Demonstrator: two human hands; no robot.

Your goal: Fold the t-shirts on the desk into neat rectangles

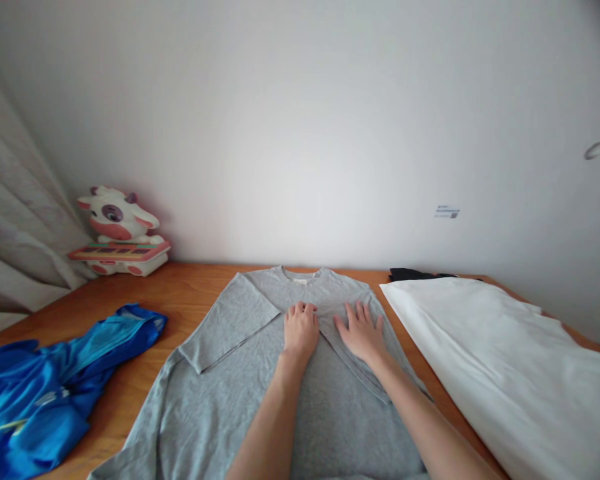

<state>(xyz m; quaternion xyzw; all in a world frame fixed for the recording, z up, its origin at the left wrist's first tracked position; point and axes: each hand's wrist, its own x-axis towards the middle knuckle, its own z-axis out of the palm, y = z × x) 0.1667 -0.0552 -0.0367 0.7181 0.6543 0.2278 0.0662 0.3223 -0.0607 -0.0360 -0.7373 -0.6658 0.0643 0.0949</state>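
Observation:
A grey T-shirt (220, 413) lies spread on the wooden table, its collar toward the wall. Its left-side sleeve is folded inward over the body. The right-side sleeve also lies across the front, under my right hand (363, 332), whose fingers are spread flat on the cloth. Near the middle of the chest, my left hand (301, 328) has its fingers curled together at the inner edge of that sleeve; whether cloth is pinched in them is hidden.
Blue clothing (75, 380) lies crumpled on the table (180, 287) at the left. Behind it stands a cow toy with a keyboard (120, 233), beside a curtain (15, 200). White cloth (500, 353) covers the right side, with a black item (410, 274) behind it.

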